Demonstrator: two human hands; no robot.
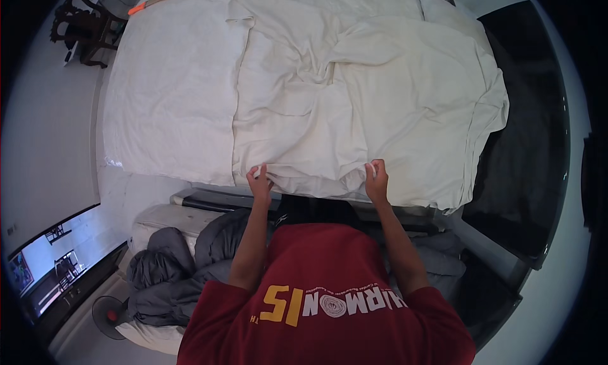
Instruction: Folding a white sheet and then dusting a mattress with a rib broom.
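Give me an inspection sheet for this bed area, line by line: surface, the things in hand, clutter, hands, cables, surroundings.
Surface: bed covered in white bedding, wrinkled toward the middle.
Things in hand: white sheet, creased, its near edge pinched by both hands at the foot of the bed.
Clutter: grey blanket heaped below the bed's foot.
Hands: left hand and right hand each grip the sheet's edge, apart from each other.
Cables: nothing seen.
Surroundings: dark wooden chair at upper left, small fan on the floor at lower left, dark panel along the bed's right side.
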